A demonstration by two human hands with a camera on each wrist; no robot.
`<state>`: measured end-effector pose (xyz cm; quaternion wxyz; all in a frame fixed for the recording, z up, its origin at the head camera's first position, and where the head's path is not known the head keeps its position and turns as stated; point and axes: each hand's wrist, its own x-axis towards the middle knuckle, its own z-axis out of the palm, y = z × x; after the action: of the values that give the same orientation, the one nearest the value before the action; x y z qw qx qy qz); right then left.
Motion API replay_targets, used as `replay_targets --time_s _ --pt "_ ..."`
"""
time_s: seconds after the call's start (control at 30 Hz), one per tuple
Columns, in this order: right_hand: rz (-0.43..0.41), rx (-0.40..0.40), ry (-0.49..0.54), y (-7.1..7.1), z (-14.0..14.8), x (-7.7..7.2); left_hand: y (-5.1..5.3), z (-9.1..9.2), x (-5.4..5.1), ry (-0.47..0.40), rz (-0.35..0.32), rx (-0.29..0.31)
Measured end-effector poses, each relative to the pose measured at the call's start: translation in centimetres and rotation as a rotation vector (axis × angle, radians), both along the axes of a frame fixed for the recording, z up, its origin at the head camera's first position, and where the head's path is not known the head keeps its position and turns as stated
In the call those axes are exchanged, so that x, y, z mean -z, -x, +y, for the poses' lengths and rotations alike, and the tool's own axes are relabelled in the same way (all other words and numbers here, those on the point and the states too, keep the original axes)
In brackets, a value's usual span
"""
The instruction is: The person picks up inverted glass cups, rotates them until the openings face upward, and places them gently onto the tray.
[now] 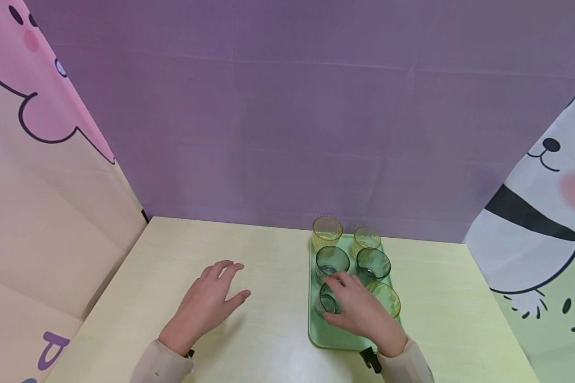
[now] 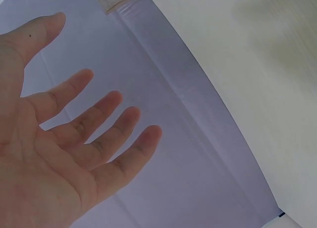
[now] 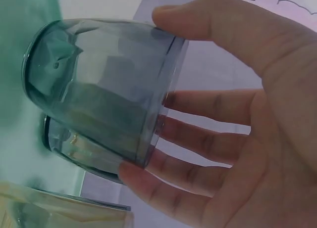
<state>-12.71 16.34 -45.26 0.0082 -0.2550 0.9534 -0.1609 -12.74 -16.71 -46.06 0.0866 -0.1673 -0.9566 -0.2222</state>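
Note:
My right hand holds a grey-green tinted glass by its rim, at the front left of a green tray. In the right wrist view, the thumb lies on one side of the glass and the fingers on the other. Behind it on the tray stand two more dark glasses, the left one and the right one. A yellow glass stands partly hidden beyond my right hand. My left hand hovers over the table, fingers spread and holding nothing, also in the left wrist view.
Two yellow glasses, one on the left and one on the right, stand at the tray's back end near the purple curtain. The pale table extends to both sides of the tray. Printed cloths hang left and right.

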Motion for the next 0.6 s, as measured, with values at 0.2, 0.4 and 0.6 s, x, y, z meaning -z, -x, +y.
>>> replay_targets --time_s 0.2,0.4,0.6 --pt "0.018 -0.009 -0.038 0.31 0.12 0.66 0.05 -0.05 0.06 0.008 0.002 -0.001" --pt "0.048 -0.033 -0.067 0.41 0.20 0.92 0.08 -0.15 0.08 0.025 0.017 -0.007" --pt "0.053 -0.046 -0.073 0.31 0.21 1.00 0.10 -0.28 0.31 0.081 0.086 -0.010"
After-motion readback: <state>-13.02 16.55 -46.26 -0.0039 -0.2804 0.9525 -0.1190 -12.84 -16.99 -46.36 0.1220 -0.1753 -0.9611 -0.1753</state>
